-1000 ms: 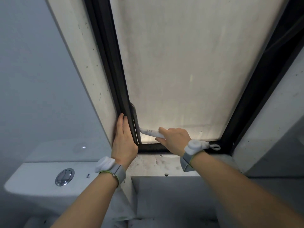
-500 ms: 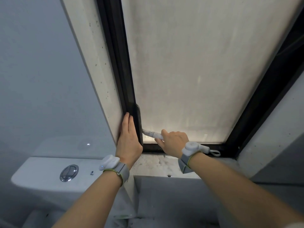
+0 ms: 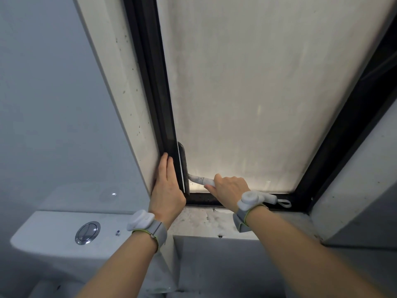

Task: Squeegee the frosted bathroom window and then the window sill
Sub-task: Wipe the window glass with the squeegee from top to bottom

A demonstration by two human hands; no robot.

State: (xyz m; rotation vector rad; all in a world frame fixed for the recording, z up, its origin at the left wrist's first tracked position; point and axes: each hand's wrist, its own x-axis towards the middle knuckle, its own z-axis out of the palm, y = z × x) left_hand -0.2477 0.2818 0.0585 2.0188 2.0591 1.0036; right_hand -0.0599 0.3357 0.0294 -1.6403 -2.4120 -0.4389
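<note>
The frosted window pane (image 3: 247, 87) fills the upper middle of the head view, set in a black frame (image 3: 150, 82). A squeegee (image 3: 183, 166) with a dark blade and a white handle stands upright against the pane's lower left edge, beside the frame. My right hand (image 3: 227, 190) grips the white handle, whose loop end sticks out past my wrist. My left hand (image 3: 166, 186) lies flat with straight fingers on the left frame and the white reveal. The stained window sill (image 3: 206, 220) runs below the frame, between my wrists.
A white toilet cistern (image 3: 53, 239) with a chrome flush button (image 3: 87, 232) sits at the lower left under the grey wall. A grey ledge (image 3: 214, 265) drops below the sill. The white right reveal (image 3: 354, 201) closes the window recess on the right.
The squeegee blade has stayed at the pane's lower left corner. The view has shifted slightly, and both hands keep nearly the same places on frame and handle.
</note>
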